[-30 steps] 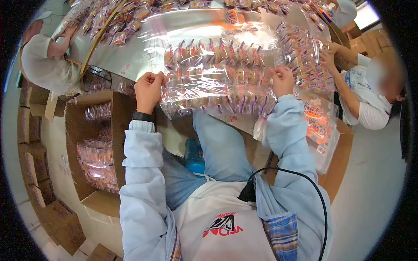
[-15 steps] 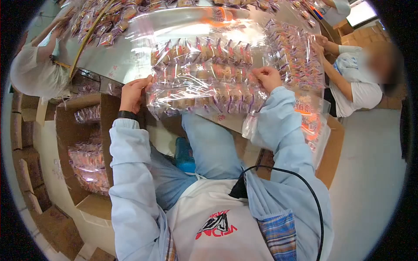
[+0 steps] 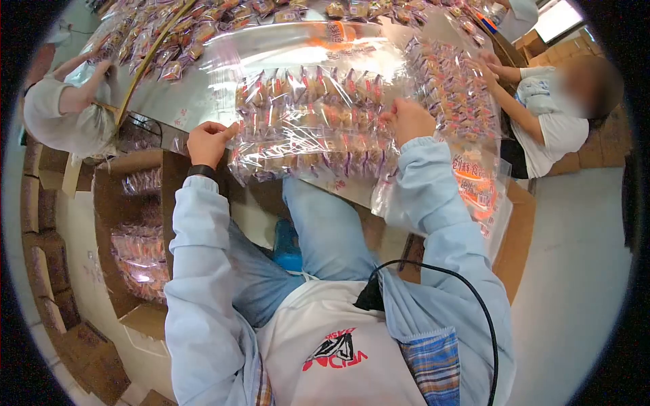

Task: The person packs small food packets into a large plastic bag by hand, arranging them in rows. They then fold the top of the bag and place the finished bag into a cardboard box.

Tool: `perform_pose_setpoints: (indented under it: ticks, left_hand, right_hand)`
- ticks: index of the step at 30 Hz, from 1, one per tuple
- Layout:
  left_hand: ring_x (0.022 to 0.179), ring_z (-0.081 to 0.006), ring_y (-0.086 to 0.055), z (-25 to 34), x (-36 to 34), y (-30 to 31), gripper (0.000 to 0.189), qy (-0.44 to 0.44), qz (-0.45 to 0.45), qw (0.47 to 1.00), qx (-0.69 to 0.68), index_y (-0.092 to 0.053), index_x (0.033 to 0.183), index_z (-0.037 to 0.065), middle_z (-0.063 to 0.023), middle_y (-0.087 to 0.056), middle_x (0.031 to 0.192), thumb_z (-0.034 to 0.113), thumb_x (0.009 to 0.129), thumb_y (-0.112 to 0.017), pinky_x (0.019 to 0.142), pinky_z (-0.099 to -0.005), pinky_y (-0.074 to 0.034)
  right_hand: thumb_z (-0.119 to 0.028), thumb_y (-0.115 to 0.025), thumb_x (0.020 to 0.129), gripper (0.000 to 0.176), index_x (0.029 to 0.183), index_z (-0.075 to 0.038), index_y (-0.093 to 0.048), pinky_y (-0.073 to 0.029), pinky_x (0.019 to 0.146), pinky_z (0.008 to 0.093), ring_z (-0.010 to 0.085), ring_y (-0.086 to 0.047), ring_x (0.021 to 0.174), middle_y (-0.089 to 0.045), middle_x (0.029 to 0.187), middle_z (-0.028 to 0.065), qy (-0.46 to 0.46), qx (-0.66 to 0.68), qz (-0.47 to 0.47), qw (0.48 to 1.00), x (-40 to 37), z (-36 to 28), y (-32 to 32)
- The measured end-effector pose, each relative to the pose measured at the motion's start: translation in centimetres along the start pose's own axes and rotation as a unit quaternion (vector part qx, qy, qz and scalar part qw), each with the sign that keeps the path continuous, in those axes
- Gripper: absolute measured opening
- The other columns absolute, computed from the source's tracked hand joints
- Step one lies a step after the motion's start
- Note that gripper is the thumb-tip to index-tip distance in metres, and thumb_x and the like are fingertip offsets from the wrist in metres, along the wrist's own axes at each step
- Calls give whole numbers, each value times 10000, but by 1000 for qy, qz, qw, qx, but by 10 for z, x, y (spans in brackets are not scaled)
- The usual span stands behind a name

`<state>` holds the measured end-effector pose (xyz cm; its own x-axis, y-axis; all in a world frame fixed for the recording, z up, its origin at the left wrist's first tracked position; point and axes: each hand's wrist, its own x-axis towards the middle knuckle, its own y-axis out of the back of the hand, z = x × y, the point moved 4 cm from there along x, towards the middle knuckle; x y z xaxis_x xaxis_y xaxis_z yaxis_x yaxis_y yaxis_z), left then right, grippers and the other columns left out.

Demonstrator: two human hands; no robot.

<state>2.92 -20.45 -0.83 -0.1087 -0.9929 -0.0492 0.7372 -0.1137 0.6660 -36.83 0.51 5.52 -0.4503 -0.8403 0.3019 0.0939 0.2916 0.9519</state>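
Observation:
A clear plastic bag [image 3: 315,147] lies in front of me at the table's near edge, with three rows of small individually wrapped snacks inside. My left hand [image 3: 211,143] pinches the bag's left edge between thumb and fingers. At the bag's right side, my right hand [image 3: 412,122] is closed with its fingertips on the plastic. The bag's far end, with orange print [image 3: 340,32], stretches away over the table and holds no snacks. To the right of my right hand lies a patch of wrapped snacks [image 3: 452,88] in tight rows.
Loose wrapped snacks [image 3: 223,20] cover the far table. An open cardboard box [image 3: 128,169] with packed bags stands at lower left. Flat printed bags [image 3: 477,189] lie by my right forearm. One co-worker [image 3: 555,122] works at right, another [image 3: 74,108] at left.
My right hand has shifted slightly left and turned, and my left hand has dropped a little. The snack bag stays in nearly the same place. The right co-worker's hands have moved slightly left.

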Motion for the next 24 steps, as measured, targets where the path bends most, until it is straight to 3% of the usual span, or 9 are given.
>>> perform_pose_setpoints:
  ticks: [4, 7, 10, 13, 14, 15, 19, 22, 24]
  left_hand:
    - [750, -262, -736, 31, -10, 7, 361, -77, -6, 993, 94, -790, 870, 52, -134, -759, 804, 385, 754, -867, 712, -382, -564]
    - [818, -338, -740, 48, -20, 6, 288, -82, -17, 987, 140, -802, 934, 71, -176, -759, 872, 334, 817, -800, 739, -423, -574]
    - [846, -366, -733, 59, -15, -2, 220, -84, -61, 970, 219, -800, 950, 59, -200, -754, 911, 246, 837, -770, 758, -455, -573]
    - [994, -449, -697, 66, 4, -18, 490, -94, -104, 965, 222, -790, 1025, 54, -290, -719, 1026, 492, 914, -603, 891, -509, -537]
    - [1022, -463, -689, 69, 3, -25, 565, -81, -113, 969, 206, -786, 1038, 49, -309, -710, 1042, 555, 927, -559, 918, -515, -528]
    - [1089, -465, -674, 90, -7, -26, 881, -57, -158, 967, 192, -777, 1047, 3, -318, -706, 1100, 800, 862, -451, 975, -504, -503]
    - [1160, -410, -661, 112, -30, -52, 1288, -11, -146, 959, 243, -619, 1243, -143, -286, -668, 1241, 986, 629, -547, 981, -470, -517]
    - [1266, -388, -596, 114, -49, -59, 1508, 38, -50, 960, 273, -420, 1410, -179, -307, -555, 1376, 1027, 520, -592, 1040, -442, -488]
    - [1339, -399, -542, 118, -51, -54, 1555, 59, -81, 963, 252, -319, 1476, -185, -354, -484, 1446, 1011, 527, -614, 1096, -428, -451]
  right_hand:
    - [-391, -759, 865, 300, 971, -111, -781, -577, 754, 470, 370, -736, 902, -744, 961, 184, -33, -57, -152, 986, 3, -7, 0]
    - [-405, -701, 921, 361, 958, -53, -769, -562, 807, 510, 423, -710, 943, -724, 1006, 260, -58, -12, -164, 985, 1, -18, -6]
    - [-577, -595, 953, 612, 1047, 3, -767, -537, 938, 516, 460, -688, 1062, -705, 1093, 315, -49, 18, -265, 963, 7, -35, -12]
    - [-842, -509, 841, 1054, 1394, 53, -577, -422, 1113, 510, 480, -594, 1256, -611, 1308, 357, -157, 146, -384, 898, 12, -57, 15]
    - [-902, -499, 771, 1183, 1469, 50, -422, -373, 1147, 505, 486, -542, 1307, -557, 1365, 367, -174, 135, -365, 905, 8, -66, 12]
    - [-962, -489, 701, 1334, 1544, 47, -266, -324, 1181, 499, 493, -490, 1357, -502, 1422, 376, -190, 125, -346, 910, 0, -74, 5]
    - [-1045, -548, 515, 1661, 1611, -10, 151, -219, 1236, 508, 523, -339, 1458, -300, 1565, 399, -264, 92, -330, 902, -7, -85, -6]
    - [-1030, -575, 514, 1653, 1622, -8, 104, -245, 1227, 512, 530, -323, 1462, -300, 1555, 412, -283, 107, -321, 897, -6, -84, -14]
    - [-1007, -612, 519, 1648, 1623, -8, 96, -272, 1214, 516, 521, -358, 1446, -319, 1551, 404, -275, 115, -309, 903, -2, -82, -17]
